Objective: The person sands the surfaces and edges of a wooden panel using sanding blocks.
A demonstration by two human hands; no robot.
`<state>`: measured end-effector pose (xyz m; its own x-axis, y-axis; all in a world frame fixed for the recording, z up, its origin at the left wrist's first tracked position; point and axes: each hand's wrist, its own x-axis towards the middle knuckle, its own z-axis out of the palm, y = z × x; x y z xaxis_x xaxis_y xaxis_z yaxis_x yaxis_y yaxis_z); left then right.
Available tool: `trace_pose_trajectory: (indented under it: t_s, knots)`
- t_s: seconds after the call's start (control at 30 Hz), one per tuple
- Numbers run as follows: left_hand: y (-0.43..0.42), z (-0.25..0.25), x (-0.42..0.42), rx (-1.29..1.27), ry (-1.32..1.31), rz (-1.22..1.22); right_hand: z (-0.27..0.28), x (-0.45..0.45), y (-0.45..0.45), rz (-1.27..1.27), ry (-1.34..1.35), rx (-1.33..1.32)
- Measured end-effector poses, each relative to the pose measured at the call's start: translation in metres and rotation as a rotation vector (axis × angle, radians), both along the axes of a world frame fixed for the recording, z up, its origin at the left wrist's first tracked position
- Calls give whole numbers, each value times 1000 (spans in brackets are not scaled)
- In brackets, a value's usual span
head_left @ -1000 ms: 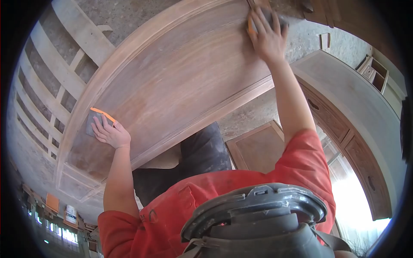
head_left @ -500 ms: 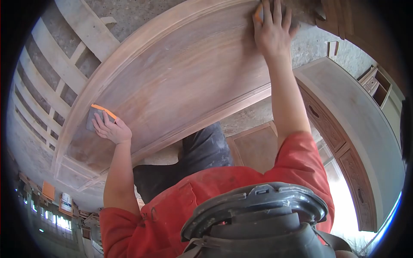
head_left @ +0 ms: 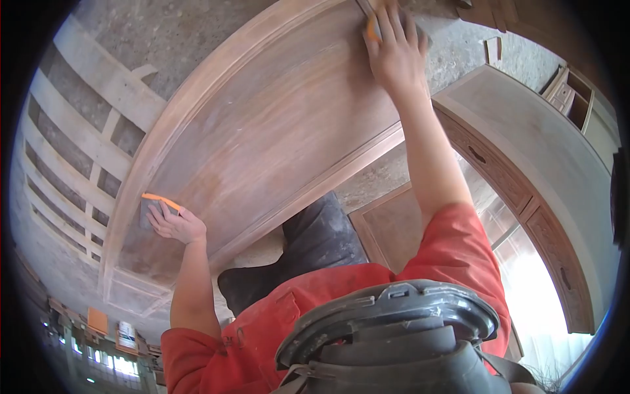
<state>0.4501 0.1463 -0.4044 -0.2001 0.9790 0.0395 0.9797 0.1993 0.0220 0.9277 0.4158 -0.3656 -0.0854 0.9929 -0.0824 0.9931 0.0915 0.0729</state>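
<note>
A large wooden panel [head_left: 262, 125] with a raised frame lies across the view. Near its left end my left hand [head_left: 178, 224] holds a grey sanding pad [head_left: 149, 211] with an orange edge, resting on the surface. At the panel's far right end my right hand [head_left: 399, 59] presses on a second pad with an orange edge [head_left: 373, 29]; the fingers cover most of it.
A slatted wooden frame [head_left: 108, 92] lies at the left. A long piece with carved drawer fronts [head_left: 482, 154] curves along the right. A smaller framed panel [head_left: 392, 226] is near my legs. A small wooden cabinet [head_left: 581, 108] stands at far right.
The view has shifted slightly. My right hand and its pad have slid along the panel's right end, up and then back toward me. My left hand keeps its place near the left end.
</note>
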Motion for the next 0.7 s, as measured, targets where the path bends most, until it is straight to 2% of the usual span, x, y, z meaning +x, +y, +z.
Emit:
trace_pose_trajectory:
  t_s: [0.07,0.1,0.13,0.2,0.33,0.43,0.5,0.63,0.7]
  knots:
    - [2,0,2,4,13,-11,-4,-9,50,-29,452,131]
    - [2,1,2,-5,28,-8,-5,-9,55,-85,257,92]
    - [-1,2,0,-1,35,-30,-6,-2,37,-106,264,98]
    - [2,-1,-1,15,35,-38,0,12,-5,0,35,121]
    - [-4,0,0,7,24,-22,1,6,19,-48,65,118]
    - [0,-2,-3,-27,58,26,0,7,33,-32,198,135]
    - [1,-2,-2,-3,30,-28,4,22,4,-28,-19,72]
    - [-4,5,2,-36,22,-8,6,18,15,-33,-15,58]
    - [1,0,0,1,22,-17,7,3,52,13,-24,64]
